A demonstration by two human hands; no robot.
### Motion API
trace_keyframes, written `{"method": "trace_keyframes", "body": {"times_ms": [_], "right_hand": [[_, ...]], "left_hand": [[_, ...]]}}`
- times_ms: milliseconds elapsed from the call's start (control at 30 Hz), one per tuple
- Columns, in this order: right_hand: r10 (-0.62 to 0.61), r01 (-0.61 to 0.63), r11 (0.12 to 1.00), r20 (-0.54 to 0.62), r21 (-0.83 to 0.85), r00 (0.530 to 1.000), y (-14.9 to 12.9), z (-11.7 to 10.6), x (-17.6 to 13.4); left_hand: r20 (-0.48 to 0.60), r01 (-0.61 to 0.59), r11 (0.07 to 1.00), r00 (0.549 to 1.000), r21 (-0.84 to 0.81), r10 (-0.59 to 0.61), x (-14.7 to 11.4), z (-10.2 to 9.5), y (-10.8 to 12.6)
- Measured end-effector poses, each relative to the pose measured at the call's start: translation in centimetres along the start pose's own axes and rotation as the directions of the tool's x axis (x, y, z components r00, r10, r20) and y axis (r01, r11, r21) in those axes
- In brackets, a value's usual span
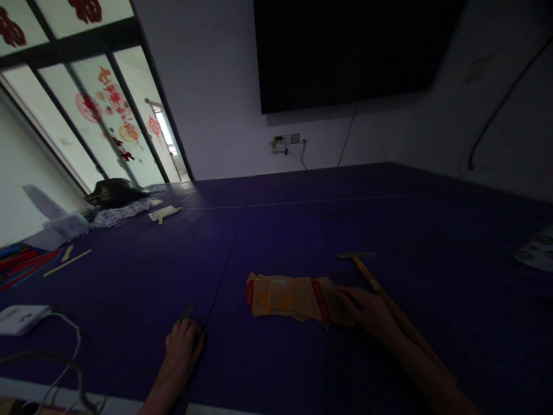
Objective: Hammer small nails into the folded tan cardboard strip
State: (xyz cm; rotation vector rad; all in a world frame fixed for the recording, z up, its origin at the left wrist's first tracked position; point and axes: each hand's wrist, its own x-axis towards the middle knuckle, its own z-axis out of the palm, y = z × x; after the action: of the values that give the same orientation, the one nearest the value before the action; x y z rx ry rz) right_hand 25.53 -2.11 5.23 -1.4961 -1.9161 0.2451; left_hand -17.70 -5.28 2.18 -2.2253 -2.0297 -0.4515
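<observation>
A torn strip of brown cardboard point(298, 297) with red bands and orange marks lies on the purple tabletop point(280, 363). Over its right end rests my right hand point(363, 308), fingers on the cardboard and thumb side partly hidden. My left hand point(185, 341) is closed near the front of the table, left of the cardboard. From its fingers sticks a small flat grey metal tip point(187, 312); the rest of that tool is hidden in the hand. A hammer point(365, 271) with a long wooden handle lies beside my right hand, the handle running along my right forearm.
A white device point(23, 319) with a cable lies at the left. Behind it are red and blue strips point(28, 265), thin pale sticks point(67, 263), a white packet point(163, 213) and a black bag point(113, 193). A white object with round marks point(538, 251) sits at the right edge.
</observation>
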Motion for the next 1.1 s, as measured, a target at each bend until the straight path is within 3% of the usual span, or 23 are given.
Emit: {"method": "trace_keyframes", "body": {"times_ms": [167, 300, 400, 433, 500, 633, 700, 800, 900, 1033, 1100], "right_hand": [[-0.009, 0.008, 1.0, -0.037, -0.021, 0.999, 0.2, 0.0, -0.1], [-0.023, 0.013, 0.998, -0.169, -0.056, 0.985, 0.3, -0.6, -0.3], [0.036, -0.032, 0.999, -0.233, 0.024, 0.972, -1.7, -1.1, -0.6], [0.057, -0.039, 0.995, -0.205, 0.09, 0.977, -2.8, -1.1, -0.8], [0.058, -0.048, 0.963, -0.032, 0.265, 0.998, -5.6, -0.7, -1.3], [-0.136, -0.042, 0.768, 0.227, 0.639, 0.964, -10.4, 1.0, -2.0], [-0.162, -0.081, 0.705, 0.272, 0.704, 0.949, -11.3, 1.9, -1.6], [-0.024, -0.149, 0.699, 0.231, 0.699, 0.973, -10.8, 2.4, 0.0], [0.141, -0.206, 0.691, 0.15, 0.693, 0.979, -9.0, 2.1, 2.0], [0.19, -0.178, 0.734, 0.054, 0.655, 0.98, -6.1, 0.9, 3.8], [0.201, -0.164, 0.761, 0.012, 0.628, 0.98, -4.7, 0.4, 4.1]], "left_hand": [[-0.117, -0.003, 0.988, 0.993, -0.153, -0.015, -0.2, -1.1, 0.4], [-0.185, 0.027, 0.932, 0.978, -0.362, -0.1, -1.4, -2.7, 1.6], [-0.274, -0.072, 0.895, 0.96, -0.44, -0.058, -2.5, -3.4, 3.6], [-0.305, -0.129, 0.887, 0.952, -0.442, -0.014, -2.7, -3.5, 4.5], [-0.35, -0.267, 0.867, 0.93, -0.421, 0.116, -2.7, -3.9, 6.7], [-0.376, -0.501, 0.775, 0.852, -0.386, 0.364, -0.6, -4.7, 11.6], [-0.367, -0.593, 0.723, 0.799, -0.354, 0.476, 1.3, -5.0, 13.7], [-0.312, -0.655, 0.667, 0.755, -0.355, 0.577, 4.7, -4.8, 16.3], [-0.259, -0.607, 0.67, 0.792, -0.427, 0.553, 7.9, -4.0, 18.6], [-0.121, -0.45, 0.666, 0.87, -0.595, 0.479, 10.6, -2.4, 21.8], [-0.046, -0.398, 0.662, 0.875, -0.635, 0.482, 11.4, -1.4, 23.3]]}}
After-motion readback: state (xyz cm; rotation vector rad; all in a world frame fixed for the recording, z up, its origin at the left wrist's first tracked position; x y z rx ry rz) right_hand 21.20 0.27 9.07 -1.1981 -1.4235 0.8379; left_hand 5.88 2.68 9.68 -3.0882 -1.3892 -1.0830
